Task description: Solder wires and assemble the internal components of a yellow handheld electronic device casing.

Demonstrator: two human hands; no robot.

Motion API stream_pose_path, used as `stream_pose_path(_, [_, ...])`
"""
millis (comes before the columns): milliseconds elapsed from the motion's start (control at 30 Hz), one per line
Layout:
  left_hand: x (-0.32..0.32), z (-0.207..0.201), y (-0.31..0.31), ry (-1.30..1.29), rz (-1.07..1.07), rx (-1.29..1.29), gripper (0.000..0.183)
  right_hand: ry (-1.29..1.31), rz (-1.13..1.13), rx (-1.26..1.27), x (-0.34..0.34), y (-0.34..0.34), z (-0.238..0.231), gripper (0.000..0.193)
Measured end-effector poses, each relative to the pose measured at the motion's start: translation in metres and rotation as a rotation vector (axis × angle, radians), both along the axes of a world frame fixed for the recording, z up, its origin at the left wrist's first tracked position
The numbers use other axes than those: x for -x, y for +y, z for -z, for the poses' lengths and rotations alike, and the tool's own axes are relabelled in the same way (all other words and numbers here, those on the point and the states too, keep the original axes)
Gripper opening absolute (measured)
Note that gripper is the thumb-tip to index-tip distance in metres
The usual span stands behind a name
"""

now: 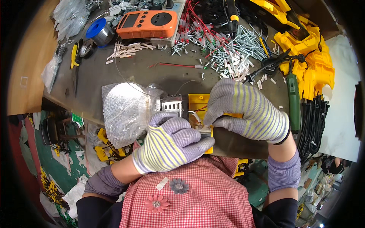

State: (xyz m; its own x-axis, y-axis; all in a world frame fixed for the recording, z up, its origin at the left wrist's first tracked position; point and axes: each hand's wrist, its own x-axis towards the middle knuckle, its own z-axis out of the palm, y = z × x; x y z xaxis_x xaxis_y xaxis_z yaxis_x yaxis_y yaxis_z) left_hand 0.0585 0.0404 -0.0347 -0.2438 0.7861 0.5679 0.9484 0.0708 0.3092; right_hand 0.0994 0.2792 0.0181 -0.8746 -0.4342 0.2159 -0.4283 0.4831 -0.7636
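Observation:
Striped work gloves cover both hands. My left hand [173, 144] is closed over the near side of a yellow plastic housing [198, 99], its fingers curled together. My right hand [245, 110] bends down over the same housing, thumb and fingertips pinched inside it; what they grip is too small to make out. Red and white wires [195, 114] show in the open housing near these fingertips. Against the housing's left side sits a slotted silver metal part [173, 105]. Left of that lies a round white piece in bubble wrap [124, 114].
Beyond the hands lie an orange multimeter [148, 24], a solder spool [100, 32], cutters [76, 57], heaped screws [245, 41] and red-wired indicator lights [199, 30]. At right are a green-handled tool [293, 100], yellow housings [313, 57] and black cables [313, 127]. The bench's front edge runs close to my apron.

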Motion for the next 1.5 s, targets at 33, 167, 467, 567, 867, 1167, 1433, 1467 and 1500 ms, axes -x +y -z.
stream_pose_path(33, [0.001, 0.006, 0.001, -0.020, 0.012, -0.018, 0.036, -0.003, -0.005, -0.002, 0.003, 0.000, -0.004, 0.011])
stream_pose_path(167, [0.003, 0.006, 0.001, -0.041, 0.023, -0.007, 0.038, -0.089, 0.012, -0.111, 0.012, -0.002, -0.007, 0.010])
stream_pose_path(467, [0.002, 0.003, -0.003, -0.089, 0.026, 0.022, 0.033, -0.040, -0.002, -0.211, 0.009, -0.010, -0.010, 0.008])
stream_pose_path(567, [0.000, 0.005, -0.003, -0.092, 0.030, -0.015, 0.033, -0.084, 0.025, -0.178, 0.000, -0.012, -0.004, 0.009])
stream_pose_path(867, [0.022, -0.028, -0.014, -0.218, -0.008, 0.075, 0.028, 0.160, 0.386, -0.130, -0.060, -0.028, 0.016, 0.025])
stream_pose_path(1167, [0.090, -0.057, 0.034, -0.232, 0.298, 0.421, 0.013, 0.201, 0.472, -0.156, -0.076, -0.070, 0.051, 0.023])
stream_pose_path(1433, [0.082, -0.069, 0.066, 0.121, 0.384, 0.583, 0.012, 0.202, 0.443, -0.113, -0.076, -0.067, 0.053, 0.026])
stream_pose_path(1467, [0.087, -0.066, 0.069, -0.063, 0.407, 0.626, 0.012, 0.201, 0.445, -0.111, -0.076, -0.067, 0.053, 0.026])
stream_pose_path(1500, [0.087, -0.064, 0.066, -0.064, 0.409, 0.629, 0.012, 0.199, 0.446, -0.105, -0.077, -0.068, 0.054, 0.026])
